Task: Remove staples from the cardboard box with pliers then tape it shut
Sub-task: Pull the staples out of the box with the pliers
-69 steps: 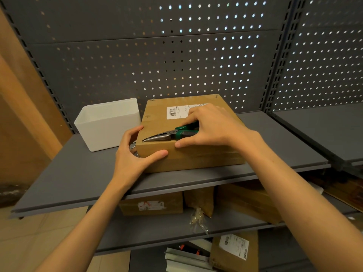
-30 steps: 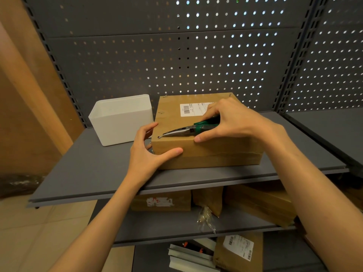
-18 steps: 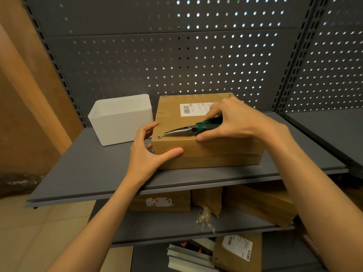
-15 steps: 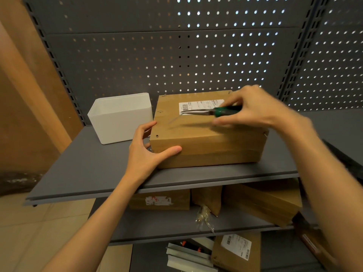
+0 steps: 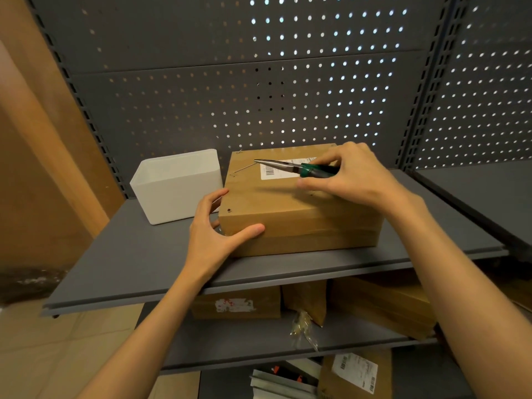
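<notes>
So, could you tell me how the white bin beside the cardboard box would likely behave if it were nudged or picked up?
The white bin looks thin-walled and its visible interior shows nothing, so it is probably light. It sits on the smooth grey shelf, so a nudge would likely slide it rather than tip it, given its wide base. Its straight walls suggest stiff plastic, though they might flex if squeezed.

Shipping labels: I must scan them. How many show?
3: a barcode label on the top box, a torn label on a lower box, a third label on the lowest box. Others may be hidden.
</notes>
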